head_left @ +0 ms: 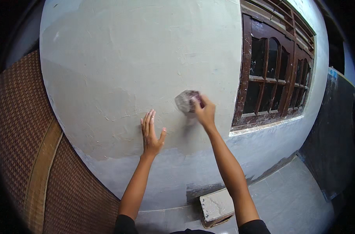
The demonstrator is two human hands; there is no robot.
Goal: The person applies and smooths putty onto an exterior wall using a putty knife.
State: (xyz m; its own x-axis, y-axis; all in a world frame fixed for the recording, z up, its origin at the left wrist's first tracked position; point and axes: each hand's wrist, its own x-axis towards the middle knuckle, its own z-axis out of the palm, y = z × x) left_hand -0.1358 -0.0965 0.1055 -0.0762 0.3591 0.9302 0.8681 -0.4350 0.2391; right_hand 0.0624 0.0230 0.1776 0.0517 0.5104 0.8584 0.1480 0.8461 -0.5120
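Inscriptions, labels, numbers, signs: none legible. Plastered wall [146, 58], brown window [277, 66], woven panel [19, 109]: no readable marking. Hand tool [183, 102]: blurred, any lettering indistinct. Dark panel [333, 132]: pale-blue patch [333, 73] at upper edge, too small to make out.

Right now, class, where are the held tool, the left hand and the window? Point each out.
Tool [183, 102]: head view, on its pale, smeared face.
Left hand [150, 136]: head view, on the back of the hand.
Window [277, 81]: head view, on its left panel's crossbar.

The plastered wall [138, 50] is cream above, pale blue-grey below; the putty spreader [184, 101], grey and maroon; the wooden window [289, 74], reddish brown; woven matting [19, 113], far left, checked brown-and-tan.
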